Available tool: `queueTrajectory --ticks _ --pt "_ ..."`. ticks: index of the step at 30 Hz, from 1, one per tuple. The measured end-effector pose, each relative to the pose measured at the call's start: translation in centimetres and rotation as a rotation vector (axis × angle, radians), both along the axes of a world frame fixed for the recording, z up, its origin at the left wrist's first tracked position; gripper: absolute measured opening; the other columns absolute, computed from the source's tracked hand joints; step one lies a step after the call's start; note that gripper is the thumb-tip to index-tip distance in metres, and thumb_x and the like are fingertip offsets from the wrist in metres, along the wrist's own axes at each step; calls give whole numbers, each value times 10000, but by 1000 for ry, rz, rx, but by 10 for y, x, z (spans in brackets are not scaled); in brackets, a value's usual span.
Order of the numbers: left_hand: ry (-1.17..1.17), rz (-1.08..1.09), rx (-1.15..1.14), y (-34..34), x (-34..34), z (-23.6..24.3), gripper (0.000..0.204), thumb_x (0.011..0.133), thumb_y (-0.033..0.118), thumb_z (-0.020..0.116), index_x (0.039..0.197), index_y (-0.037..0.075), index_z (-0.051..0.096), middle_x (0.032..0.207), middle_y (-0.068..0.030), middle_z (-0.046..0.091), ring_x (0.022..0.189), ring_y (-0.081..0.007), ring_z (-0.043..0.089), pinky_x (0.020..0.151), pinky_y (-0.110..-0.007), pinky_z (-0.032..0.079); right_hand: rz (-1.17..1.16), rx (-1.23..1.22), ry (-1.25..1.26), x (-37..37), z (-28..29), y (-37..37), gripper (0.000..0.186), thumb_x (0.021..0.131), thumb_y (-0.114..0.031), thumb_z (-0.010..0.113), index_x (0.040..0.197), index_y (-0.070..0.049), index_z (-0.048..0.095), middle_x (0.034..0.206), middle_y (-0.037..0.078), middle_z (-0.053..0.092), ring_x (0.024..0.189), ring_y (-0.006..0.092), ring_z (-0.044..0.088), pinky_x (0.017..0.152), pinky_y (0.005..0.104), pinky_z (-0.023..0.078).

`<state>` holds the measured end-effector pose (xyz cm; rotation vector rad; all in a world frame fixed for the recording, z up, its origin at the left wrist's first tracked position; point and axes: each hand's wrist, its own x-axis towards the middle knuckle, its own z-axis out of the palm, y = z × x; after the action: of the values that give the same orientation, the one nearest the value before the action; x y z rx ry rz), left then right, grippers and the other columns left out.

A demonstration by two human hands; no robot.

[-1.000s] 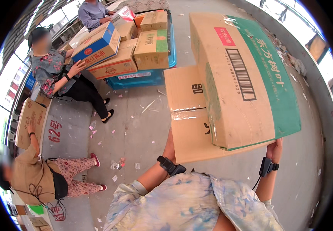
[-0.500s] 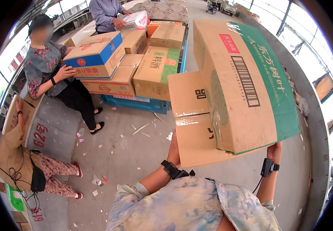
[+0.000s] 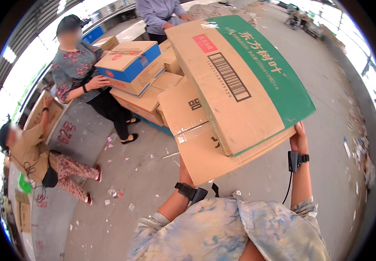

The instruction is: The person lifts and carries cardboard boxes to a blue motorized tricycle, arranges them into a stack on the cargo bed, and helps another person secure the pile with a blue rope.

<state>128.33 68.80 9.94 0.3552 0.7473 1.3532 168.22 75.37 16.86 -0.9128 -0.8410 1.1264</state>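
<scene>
Two stacked cardboard boxes are up in front of me. The lower one, a plain brown box, sticks out on the left. A larger brown and green carton lies tilted on top, with a barcode and a red label on its face. My right hand grips the right end of the lower box, fingers reaching underneath. At its near left side is my left hand, mostly hidden behind the cardboard, supporting it from there. Both wrists wear black straps with small devices.
Beyond the boxes stands a blue cart loaded with cartons. At its left a person holds a blue and brown carton; another person stands behind it. A third person handles a carton at far left. Litter dots the floor.
The view has turned left. My two boxes now overlap the loaded cart in the picture, hiding most of its right side. Both hands have kept hold of them.
</scene>
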Motion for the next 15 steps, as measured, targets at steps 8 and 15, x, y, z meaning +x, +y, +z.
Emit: queueTrajectory --ticks 8,15 --pt "219 273 14 22 47 -7 333 953 261 468 1188 24 471 1034 -82 586 880 -170 616 716 -294 545 281 -15 13 20 -28 120 657 818 -337 617 1355 -29 397 1216 4 542 1003 80 500 748 208 363" --pt "255 353 19 13 54 3 372 955 311 458 1206 38 460 1084 -75 566 943 -182 599 752 -300 538 385 -93 6 23 -57 162 706 811 -388 616 1376 -40 376 1343 57 474 1226 173 447 1002 331 363"
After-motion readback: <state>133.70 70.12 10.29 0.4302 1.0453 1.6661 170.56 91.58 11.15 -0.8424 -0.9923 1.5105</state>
